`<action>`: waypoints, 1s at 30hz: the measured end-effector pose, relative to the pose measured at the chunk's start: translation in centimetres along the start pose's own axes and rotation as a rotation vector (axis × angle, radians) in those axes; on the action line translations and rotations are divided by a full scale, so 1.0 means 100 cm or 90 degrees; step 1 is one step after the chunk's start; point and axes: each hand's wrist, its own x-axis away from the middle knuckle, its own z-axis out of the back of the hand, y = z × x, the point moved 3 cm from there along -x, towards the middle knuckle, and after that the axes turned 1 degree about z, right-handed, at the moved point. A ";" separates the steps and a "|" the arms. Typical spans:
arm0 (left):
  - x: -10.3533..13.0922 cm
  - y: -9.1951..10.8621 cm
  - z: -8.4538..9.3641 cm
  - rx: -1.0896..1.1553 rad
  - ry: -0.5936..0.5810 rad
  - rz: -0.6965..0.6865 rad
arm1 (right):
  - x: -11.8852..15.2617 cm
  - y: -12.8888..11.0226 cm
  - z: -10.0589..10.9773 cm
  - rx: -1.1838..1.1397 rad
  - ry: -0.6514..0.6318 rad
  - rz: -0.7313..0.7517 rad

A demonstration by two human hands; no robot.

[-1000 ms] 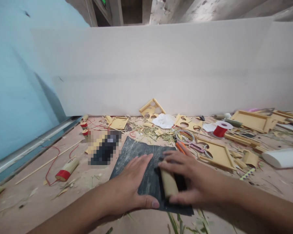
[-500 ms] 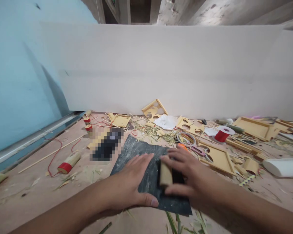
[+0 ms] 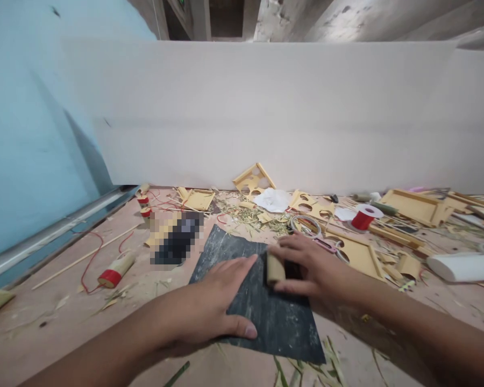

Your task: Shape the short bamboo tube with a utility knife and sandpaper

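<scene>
A pale panel (image 3: 266, 107) stands behind the worktop (image 3: 56, 317) in front of you. On the worktop, a dark, scuffed sheet (image 3: 276, 322) lies under your hands. Your left hand (image 3: 221, 295) rests flat on it, fingers together and thumb spread out, gripping nothing. Your right hand (image 3: 308, 263), apart from the left, is clamped on a short tan cylinder (image 3: 275, 267), thumb at its near end and fingers over its far end. That cylinder lies against the sheet's right half. A white cylinder (image 3: 463, 267) lies well to your right, a red-banded tube (image 3: 116, 269) to your left. Beyond your right hand are a red spool (image 3: 363, 217) and pink-handled scissors (image 3: 326, 246).
</scene>
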 end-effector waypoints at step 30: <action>-0.006 0.000 -0.004 0.058 0.031 0.028 | 0.002 0.010 -0.002 0.040 0.034 -0.079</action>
